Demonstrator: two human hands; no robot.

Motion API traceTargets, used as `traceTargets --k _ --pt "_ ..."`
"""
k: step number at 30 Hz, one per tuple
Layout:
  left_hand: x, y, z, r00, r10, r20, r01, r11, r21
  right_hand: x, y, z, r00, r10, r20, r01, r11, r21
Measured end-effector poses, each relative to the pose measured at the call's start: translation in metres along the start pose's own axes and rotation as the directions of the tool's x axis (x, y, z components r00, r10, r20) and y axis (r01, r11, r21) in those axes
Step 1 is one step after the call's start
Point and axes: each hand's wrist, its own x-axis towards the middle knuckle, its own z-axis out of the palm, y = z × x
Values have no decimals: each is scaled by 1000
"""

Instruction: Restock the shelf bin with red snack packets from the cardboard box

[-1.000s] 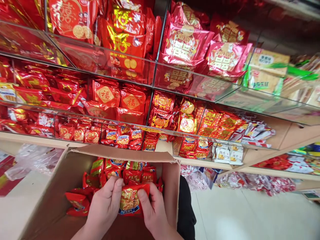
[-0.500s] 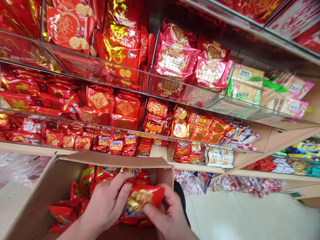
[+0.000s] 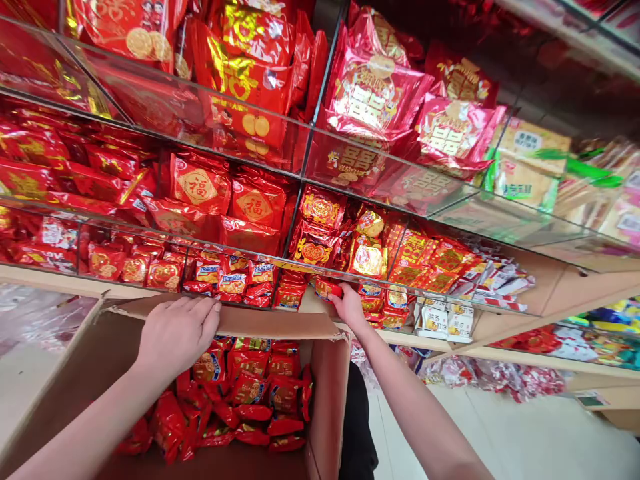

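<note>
My left hand (image 3: 177, 333) rests on the far flap of an open cardboard box (image 3: 280, 322), its fingers bent over the flap's edge. Inside that box lie many red snack packets (image 3: 247, 387), some in rows and some in a loose heap. My right hand (image 3: 350, 308) reaches past the box to the lowest shelf level, pinching a small red snack packet (image 3: 326, 289). That packet is in a gap between upright red packets (image 3: 291, 293) on its left and more red packets (image 3: 395, 300) on its right. The fingertips are partly hidden behind it.
Clear plastic panels and dividers (image 3: 300, 200) front the tiered shelves above my right hand. White packets (image 3: 444, 319) stand farther right on the same level. Clear bags of goods (image 3: 500, 377) lie under the shelf. Pale floor tiles (image 3: 450, 427) show beside the box and a dark-clothed leg (image 3: 357, 420).
My hands have parted. The left went from above the packets to the box flap; the right carried a red packet up and forward to the shelf. The view has shifted slightly.
</note>
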Motion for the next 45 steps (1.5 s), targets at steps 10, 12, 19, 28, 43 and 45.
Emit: traceTargets --k 10,12,19,28,43,45 --pt "-1 -5 9 1000 16 -13 -16 999 44 52 8 65 982 181 58 -173 977 -126" --pt "-1 -5 10 1000 16 -12 -15 999 48 55 10 70 979 198 54 -188 970 -153" --pt "0 -6 10 999 34 -12 -33 998 50 56 10 72 985 156 74 -138 969 -204" --pt "0 -4 11 1000 30 1 -30 998 62 50 -1 69 975 108 195 -42 949 -313" --pt "2 -2 4 998 17 53 -21 998 61 50 -11 54 934 163 316 -80 962 -259" --pt "4 -1 2 998 15 59 -19 998 59 45 -12 44 937 139 320 -78 978 -195"
